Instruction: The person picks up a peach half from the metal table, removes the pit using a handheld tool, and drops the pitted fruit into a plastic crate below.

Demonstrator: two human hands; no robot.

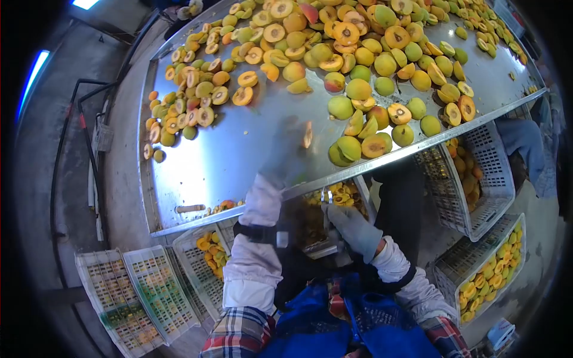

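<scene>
My left hand (284,152), in a grey glove and white sleeve, reaches over the edge of the steel table (239,149) and is blurred by motion. An orange fruit half (307,135) shows at its fingertips; whether the hand grips it is unclear. A cluster of green-yellow whole fruits and cut halves (370,128) lies just right of it. My right hand (353,230), also gloved, stays below the table edge, closed around a small metal tool (327,196) that points up. A crate of pitted halves (343,194) sits right behind the tool.
Whole and halved fruit (334,42) covers the far table. White crates (138,295) stand at lower left, and one (206,253) holds halves. More crates with fruit (477,179) (492,268) stand at right. Another person's blue sleeve (525,143) shows at right.
</scene>
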